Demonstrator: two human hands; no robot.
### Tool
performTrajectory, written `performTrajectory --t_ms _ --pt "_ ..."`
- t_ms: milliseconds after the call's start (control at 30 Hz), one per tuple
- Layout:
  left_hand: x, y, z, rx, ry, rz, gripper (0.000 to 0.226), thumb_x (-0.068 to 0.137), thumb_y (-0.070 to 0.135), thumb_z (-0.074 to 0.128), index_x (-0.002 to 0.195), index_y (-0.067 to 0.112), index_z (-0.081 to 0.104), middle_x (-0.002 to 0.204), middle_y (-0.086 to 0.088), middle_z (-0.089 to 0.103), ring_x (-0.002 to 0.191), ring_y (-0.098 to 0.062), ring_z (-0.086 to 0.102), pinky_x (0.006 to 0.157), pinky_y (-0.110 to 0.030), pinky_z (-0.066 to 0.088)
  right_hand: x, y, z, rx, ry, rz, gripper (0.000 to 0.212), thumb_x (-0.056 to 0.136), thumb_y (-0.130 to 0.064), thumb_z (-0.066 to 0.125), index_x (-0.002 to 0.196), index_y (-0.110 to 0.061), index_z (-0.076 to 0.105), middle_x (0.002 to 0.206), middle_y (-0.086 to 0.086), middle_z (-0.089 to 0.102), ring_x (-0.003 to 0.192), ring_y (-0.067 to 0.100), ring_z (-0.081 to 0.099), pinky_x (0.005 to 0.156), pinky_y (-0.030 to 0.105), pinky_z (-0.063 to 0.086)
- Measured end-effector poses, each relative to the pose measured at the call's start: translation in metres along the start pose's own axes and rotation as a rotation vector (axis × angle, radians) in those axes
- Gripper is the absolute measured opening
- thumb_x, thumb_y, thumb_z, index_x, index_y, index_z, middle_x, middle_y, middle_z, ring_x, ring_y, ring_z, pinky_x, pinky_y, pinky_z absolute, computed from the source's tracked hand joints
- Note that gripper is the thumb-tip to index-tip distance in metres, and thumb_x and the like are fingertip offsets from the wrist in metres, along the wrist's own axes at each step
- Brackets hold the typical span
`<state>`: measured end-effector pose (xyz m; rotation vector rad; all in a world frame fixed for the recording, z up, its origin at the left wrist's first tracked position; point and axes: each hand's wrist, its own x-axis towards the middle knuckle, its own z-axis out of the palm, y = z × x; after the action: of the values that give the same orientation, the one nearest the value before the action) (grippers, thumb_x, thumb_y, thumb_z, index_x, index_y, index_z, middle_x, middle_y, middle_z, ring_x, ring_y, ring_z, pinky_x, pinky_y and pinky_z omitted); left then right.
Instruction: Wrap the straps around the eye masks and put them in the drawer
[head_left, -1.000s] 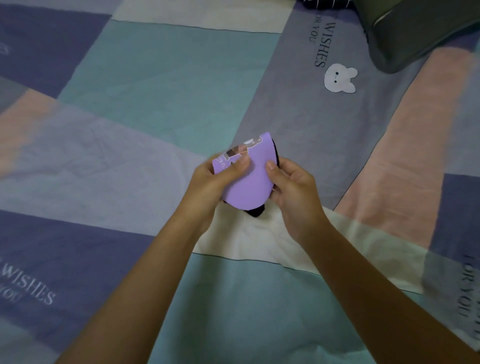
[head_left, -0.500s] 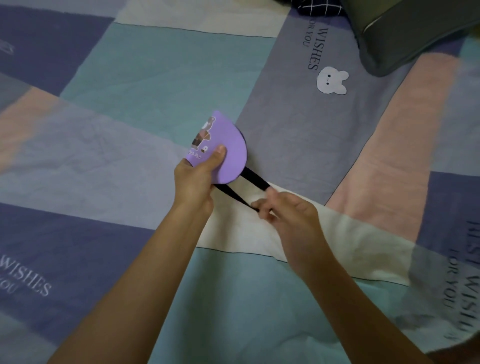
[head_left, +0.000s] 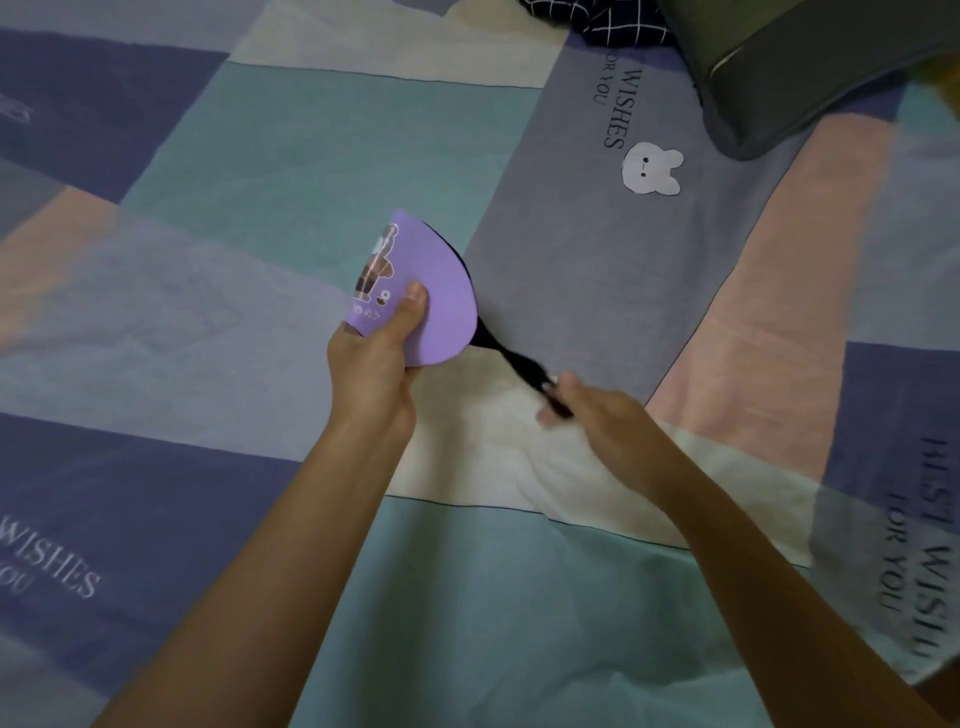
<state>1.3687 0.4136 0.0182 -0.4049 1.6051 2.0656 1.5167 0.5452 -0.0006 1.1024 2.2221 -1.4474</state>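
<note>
Pulled farther out to the right than half a second ago, the black strap (head_left: 511, 358) stretches taut from the folded purple eye mask (head_left: 436, 291); the left hand (head_left: 376, 364) pinches the mask, thumb on top, while the right hand (head_left: 592, 410) grips the strap's end, above the patchwork bedsheet (head_left: 311, 130)

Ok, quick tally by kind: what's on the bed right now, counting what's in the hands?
Eye mask, purple, folded, with black strap: 1
Hands: 2, left hand holding the mask, right hand pulling the strap
Dark pillow: 1
Checked cloth: 1
Total: 5
</note>
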Motion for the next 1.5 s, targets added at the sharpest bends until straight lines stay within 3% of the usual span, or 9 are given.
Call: performTrajectory --t_ms 133,267,367,500,733,867,1233,1400,1500 --pt "0.006 -0.009 -0.009 0.07 0.075 0.009 0.022 0.084 0.009 0.07 0.103 0.02 0.065 0.099 0.005 0.07 0.091 -0.013 0.068 0.091 -0.038 0.054 -0.022 -0.012 -0.002 0.487 -0.251 -0.107 0.064 0.096 -0.049 0.027 0.063 -0.015 0.07 0.07 0.003 0.072 0.079 0.012 0.068 0.089 0.027 0.044" --pt "-0.007 -0.027 -0.012 0.154 0.045 -0.061 0.032 0.082 0.007 0.072 0.112 0.015 0.066 0.105 0.0 0.071 0.095 -0.017 0.068 0.094 -0.042 0.052 -0.015 -0.023 -0.003 1.405 -0.205 -0.119 0.033 0.086 -0.026 0.039 0.094 -0.018 0.07 0.101 0.003 0.073 0.094 0.018 0.069 0.096 0.042 0.048" --pt "-0.016 -0.032 -0.011 0.168 -0.059 -0.088 0.037 0.083 0.008 0.07 0.119 0.015 0.064 0.111 -0.001 0.071 0.098 -0.015 0.068 0.085 -0.034 0.056 -0.003 -0.022 0.007 1.33 0.046 -0.066 0.036 0.092 -0.002 0.043 0.119 -0.019 0.06 0.125 0.003 0.065 0.09 0.021 0.071 0.093 0.035 0.053" --pt "-0.017 -0.028 -0.008 0.099 -0.101 -0.149 0.032 0.084 0.011 0.069 0.115 0.015 0.065 0.107 0.002 0.072 0.093 -0.011 0.069 0.075 -0.027 0.058 -0.005 -0.02 0.023 1.076 0.175 -0.053 0.039 0.086 -0.003 0.062 0.12 -0.022 0.061 0.118 -0.009 0.065 0.091 0.022 0.071 0.078 0.027 0.057" --pt "-0.021 -0.025 -0.006 0.201 -0.272 -0.249 0.039 0.085 0.015 0.067 0.122 0.011 0.061 0.111 -0.009 0.072 0.094 -0.021 0.07 0.075 -0.029 0.059 -0.019 -0.025 0.037 0.807 0.073 -0.16 0.056 0.076 -0.008 0.075 0.12 -0.038 0.058 0.12 -0.021 0.063 0.096 0.02 0.068 0.056 0.025 0.052" --pt "-0.024 -0.025 -0.011 0.317 -0.33 -0.205 0.036 0.084 0.008 0.068 0.119 0.012 0.064 0.107 -0.01 0.072 0.086 -0.019 0.069 0.076 -0.03 0.058 -0.023 -0.029 0.033 0.79 0.008 -0.204 0.063 0.072 -0.012 0.076 0.106 -0.059 0.051 0.114 -0.029 0.063 0.072 0.028 0.073 0.048 0.024 0.051" --pt "-0.041 -0.016 -0.018 0.381 -0.531 -0.175 0.027 0.073 0.008 0.061 0.094 0.016 0.075 0.097 -0.014 0.07 0.083 -0.025 0.06 0.08 -0.039 0.049 -0.022 -0.032 0.023 0.736 -0.104 -0.171 0.071 0.067 -0.016 0.073 0.129 -0.028 0.04 0.112 0.003 0.066 0.053 0.029 0.069 0.047 0.026 0.05" --pt "-0.044 -0.002 -0.016 0.465 -0.598 -0.151 0.027 0.066 0.002 0.061 0.086 0.015 0.074 0.073 -0.004 0.069 0.062 -0.013 0.059 0.056 -0.02 0.047 -0.025 -0.036 0.015 0.683 -0.145 -0.208 0.075 0.063 -0.01 0.076 0.125 -0.034 0.04 0.093 -0.006 0.069 0.061 0.038 0.068 0.057 0.053 0.055" --pt "-0.047 0.006 -0.015 0.581 -0.691 -0.178 0.02 0.065 0.004 0.061 0.067 0.02 0.074 0.058 0.002 0.064 0.05 -0.009 0.055 0.048 -0.016 0.043 -0.026 -0.037 0.01 0.677 -0.187 -0.241 0.088 0.064 0.001 0.076 0.128 -0.045 0.036 0.078 -0.002 0.065 0.061 0.028 0.068 0.049 0.04 0.057"
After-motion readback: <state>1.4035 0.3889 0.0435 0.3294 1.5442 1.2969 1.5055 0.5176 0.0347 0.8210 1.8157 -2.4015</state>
